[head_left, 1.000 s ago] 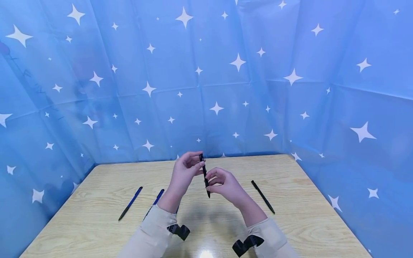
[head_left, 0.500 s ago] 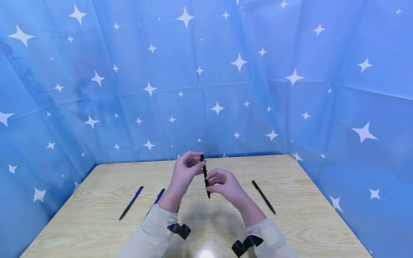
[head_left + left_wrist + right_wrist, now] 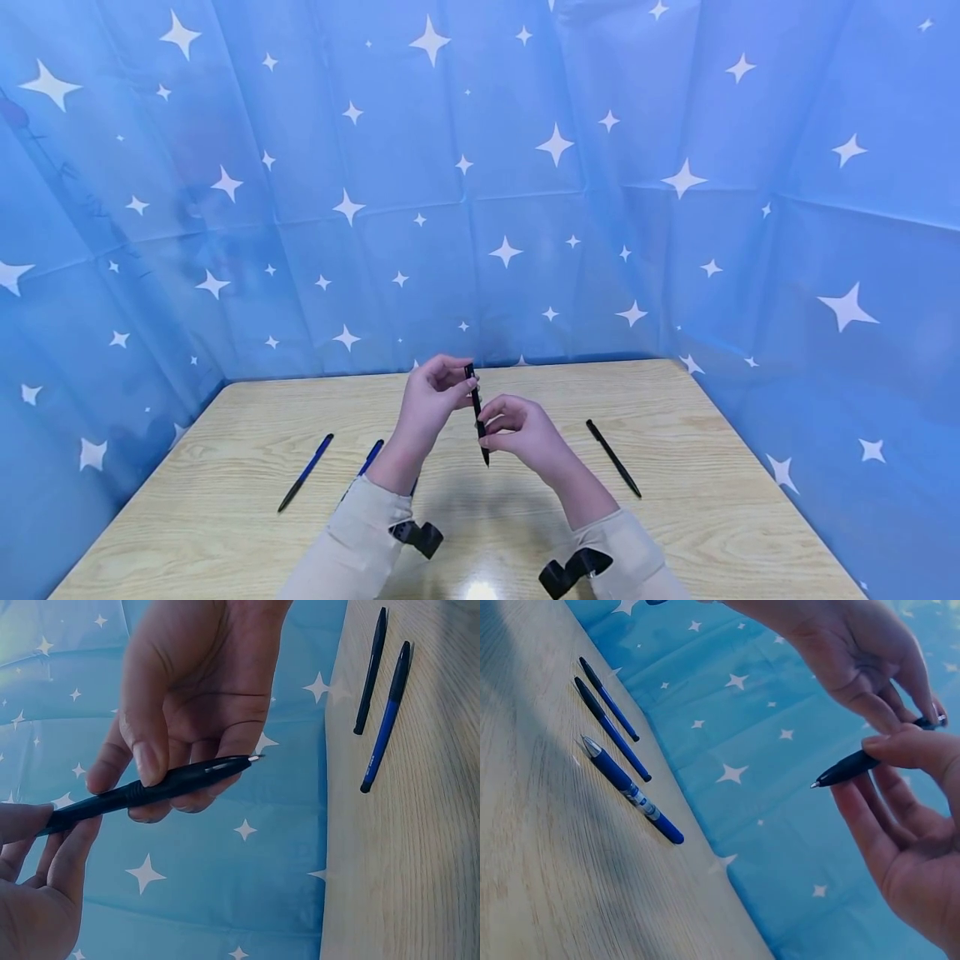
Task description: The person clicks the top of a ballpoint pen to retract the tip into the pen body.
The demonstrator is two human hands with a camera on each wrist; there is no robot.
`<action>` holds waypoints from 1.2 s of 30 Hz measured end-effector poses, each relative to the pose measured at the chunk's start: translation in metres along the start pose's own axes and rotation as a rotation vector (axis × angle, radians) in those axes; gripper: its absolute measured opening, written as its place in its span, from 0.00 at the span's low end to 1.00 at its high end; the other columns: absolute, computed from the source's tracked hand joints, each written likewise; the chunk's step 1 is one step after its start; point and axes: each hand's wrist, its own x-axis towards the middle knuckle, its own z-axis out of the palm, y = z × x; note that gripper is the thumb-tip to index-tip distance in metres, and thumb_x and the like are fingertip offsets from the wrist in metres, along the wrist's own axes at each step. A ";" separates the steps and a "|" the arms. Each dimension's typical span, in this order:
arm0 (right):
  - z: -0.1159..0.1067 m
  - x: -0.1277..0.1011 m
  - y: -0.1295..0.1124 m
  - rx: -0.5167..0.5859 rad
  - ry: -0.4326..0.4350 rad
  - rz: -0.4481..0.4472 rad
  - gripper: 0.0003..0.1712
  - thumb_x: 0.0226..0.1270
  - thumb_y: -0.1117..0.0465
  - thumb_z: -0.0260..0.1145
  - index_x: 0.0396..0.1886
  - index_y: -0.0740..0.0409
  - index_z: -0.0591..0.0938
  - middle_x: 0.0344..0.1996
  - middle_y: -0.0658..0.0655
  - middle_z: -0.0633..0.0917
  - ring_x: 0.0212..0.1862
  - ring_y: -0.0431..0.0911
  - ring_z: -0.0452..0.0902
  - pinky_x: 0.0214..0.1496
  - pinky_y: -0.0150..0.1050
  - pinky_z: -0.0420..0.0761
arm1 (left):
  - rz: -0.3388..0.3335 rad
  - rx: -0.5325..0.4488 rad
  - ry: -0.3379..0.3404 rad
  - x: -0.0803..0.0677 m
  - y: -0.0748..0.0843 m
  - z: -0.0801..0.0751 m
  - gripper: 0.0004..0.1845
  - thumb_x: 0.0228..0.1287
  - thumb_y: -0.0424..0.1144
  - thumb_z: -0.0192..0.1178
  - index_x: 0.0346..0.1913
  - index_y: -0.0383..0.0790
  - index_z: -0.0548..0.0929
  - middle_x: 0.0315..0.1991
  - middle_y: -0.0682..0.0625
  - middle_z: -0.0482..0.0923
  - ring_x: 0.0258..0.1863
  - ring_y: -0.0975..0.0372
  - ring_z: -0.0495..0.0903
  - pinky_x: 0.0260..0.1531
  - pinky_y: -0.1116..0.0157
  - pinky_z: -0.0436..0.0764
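Above the middle of the wooden table (image 3: 675, 533), both hands hold one black pen (image 3: 476, 414) nearly upright, tip down. My left hand (image 3: 461, 385) pinches its upper end between thumb and fingers (image 3: 150, 757); the pen's barrel (image 3: 180, 780) runs across them. My right hand (image 3: 489, 427) pinches the lower half, with the thumb on top and the fingers under the pen (image 3: 847, 769). In the right wrist view the pen tip points left, clear of the right hand (image 3: 889, 761). The left hand (image 3: 855, 652) sits above it.
On the table to the left lie a blue pen (image 3: 305, 472) and a second blue pen (image 3: 369, 457) partly behind my left sleeve. A black pen (image 3: 613, 457) lies to the right. A blue star-patterned cloth (image 3: 525, 208) walls in the table's back and sides.
Both hands and the black pen have sunk very slightly; the grip is unchanged. The pens on the table have not moved.
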 end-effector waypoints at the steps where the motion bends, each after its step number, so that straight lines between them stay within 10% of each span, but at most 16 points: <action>1: 0.000 0.000 0.000 -0.001 -0.002 0.001 0.14 0.59 0.71 0.71 0.44 0.62 0.81 0.42 0.59 0.82 0.45 0.52 0.81 0.44 0.45 0.83 | 0.000 0.004 -0.002 0.000 0.000 0.000 0.12 0.63 0.22 0.61 0.49 0.29 0.81 0.37 0.41 0.79 0.37 0.58 0.82 0.39 0.56 0.85; 11: -0.003 -0.001 -0.003 -0.004 -0.030 -0.005 0.14 0.59 0.70 0.71 0.45 0.60 0.81 0.44 0.59 0.82 0.45 0.52 0.81 0.44 0.47 0.83 | -0.021 -0.006 -0.013 -0.001 0.002 -0.001 0.13 0.64 0.23 0.60 0.51 0.32 0.80 0.39 0.39 0.79 0.45 0.41 0.79 0.40 0.56 0.84; 36: -0.029 -0.010 0.010 -0.072 -0.102 0.073 0.19 0.61 0.71 0.69 0.52 0.60 0.80 0.46 0.59 0.82 0.46 0.52 0.81 0.44 0.46 0.83 | -0.115 0.199 -0.003 -0.008 -0.012 -0.040 0.32 0.63 0.32 0.65 0.68 0.46 0.66 0.47 0.42 0.79 0.44 0.52 0.80 0.45 0.56 0.81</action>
